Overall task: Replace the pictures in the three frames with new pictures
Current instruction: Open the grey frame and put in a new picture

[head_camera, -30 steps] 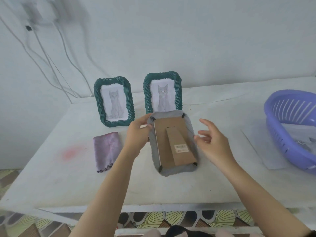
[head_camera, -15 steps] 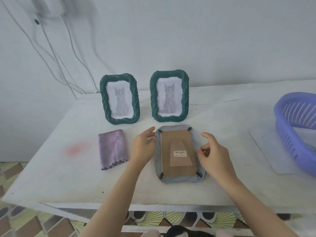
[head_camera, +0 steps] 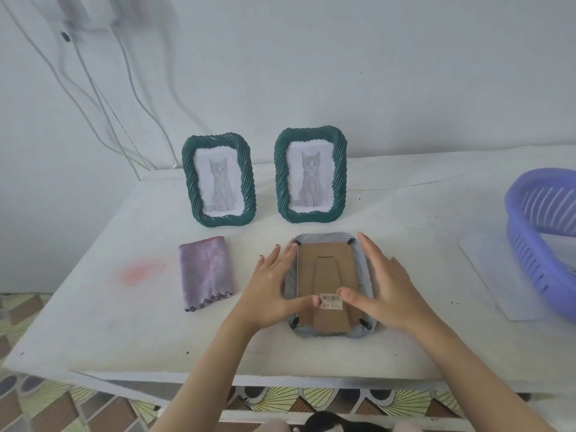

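Observation:
A third frame (head_camera: 327, 241) lies face down on the white table (head_camera: 124, 322), its brown cardboard back (head_camera: 324, 269) with stand and barcode sticker facing up. My left hand (head_camera: 274, 291) rests flat on its left edge, thumb on the cardboard. My right hand (head_camera: 383, 288) lies flat over its right edge, thumb by the sticker. Fingers of both hands are spread, gripping nothing. Two green twisted frames stand behind, the left frame (head_camera: 218, 185) and the right frame (head_camera: 310, 179), each showing a grey cat picture.
A folded purple cloth (head_camera: 204, 272) lies left of the face-down frame. A purple plastic basket (head_camera: 542, 238) sits at the right edge on a sheet of paper (head_camera: 492, 275). Cables (head_camera: 103, 98) hang down the wall at the back left.
The frame went from tilted up in my hands to flat on the table. Both hands flattened and slid over its back, thumbs moving onto the cardboard.

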Tool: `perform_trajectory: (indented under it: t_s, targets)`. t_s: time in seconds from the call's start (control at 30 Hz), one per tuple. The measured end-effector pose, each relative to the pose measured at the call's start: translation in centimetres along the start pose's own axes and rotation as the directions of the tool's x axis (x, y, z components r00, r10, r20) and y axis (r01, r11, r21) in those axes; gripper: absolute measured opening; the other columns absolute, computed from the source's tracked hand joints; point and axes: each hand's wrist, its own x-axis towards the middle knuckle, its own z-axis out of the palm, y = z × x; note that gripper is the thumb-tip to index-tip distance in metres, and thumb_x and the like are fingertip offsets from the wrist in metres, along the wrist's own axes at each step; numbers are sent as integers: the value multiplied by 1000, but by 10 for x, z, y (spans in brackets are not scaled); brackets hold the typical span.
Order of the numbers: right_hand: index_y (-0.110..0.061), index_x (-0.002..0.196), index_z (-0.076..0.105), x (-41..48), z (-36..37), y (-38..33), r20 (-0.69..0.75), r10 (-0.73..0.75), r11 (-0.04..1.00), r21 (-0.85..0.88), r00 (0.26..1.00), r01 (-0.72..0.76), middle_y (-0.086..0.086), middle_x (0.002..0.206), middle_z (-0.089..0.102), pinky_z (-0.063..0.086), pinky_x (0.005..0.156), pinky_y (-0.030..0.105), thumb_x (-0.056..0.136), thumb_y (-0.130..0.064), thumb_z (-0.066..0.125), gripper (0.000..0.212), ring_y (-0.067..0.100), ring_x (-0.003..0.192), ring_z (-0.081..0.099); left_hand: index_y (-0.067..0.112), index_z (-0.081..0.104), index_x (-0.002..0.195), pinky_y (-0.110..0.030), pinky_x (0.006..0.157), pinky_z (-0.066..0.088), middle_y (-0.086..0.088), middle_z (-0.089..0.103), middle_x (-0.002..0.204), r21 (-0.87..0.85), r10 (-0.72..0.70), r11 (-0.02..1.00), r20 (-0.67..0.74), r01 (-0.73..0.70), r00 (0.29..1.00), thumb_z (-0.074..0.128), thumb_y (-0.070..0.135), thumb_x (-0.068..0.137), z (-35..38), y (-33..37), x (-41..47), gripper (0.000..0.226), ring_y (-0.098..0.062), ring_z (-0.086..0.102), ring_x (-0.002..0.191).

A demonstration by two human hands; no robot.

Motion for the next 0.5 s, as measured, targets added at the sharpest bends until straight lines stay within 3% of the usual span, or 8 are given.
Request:
perform_trajectory:
  t_s: [0.07,0.17,0.33,0.5]
  targets:
    - [-38,144,-5,0,1,1,33,0,998,-60,999,2,-26,147,8,-1,116,39,65,-71,59,107,-3,136,8,31,0,146,-29,114,-12,21,-6,148,82,8,997,9,-9,1000,46,80,58,3,-3,0,111,0,-13,137]
    - [-38,144,-3,0,3,6,28,-16,992,-122,999,19,-15,154,12,3,117,43,61,-70,65,113,9,142,11,35,-5,144,-29,113,-14,21,-13,148,113,4,994,19,-6,1000,46,81,56,6,-3,-2,111,0,-18,136]
    - [-30,146,5,9,3,14,21,-49,969,-243,999,53,-9,152,21,22,113,44,49,-94,37,121,12,138,23,31,-3,147,-33,114,-16,17,-10,152,169,-7,986,43,0,999,44,84,52,2,-2,1,118,-2,-22,136]
    - [-25,145,18,13,-1,11,8,-27,935,-354,1000,28,-7,148,24,16,110,33,41,-99,23,128,13,136,23,25,0,148,-32,112,-19,12,-3,156,229,-23,974,74,6,997,43,86,45,-5,3,9,127,-10,-16,141]
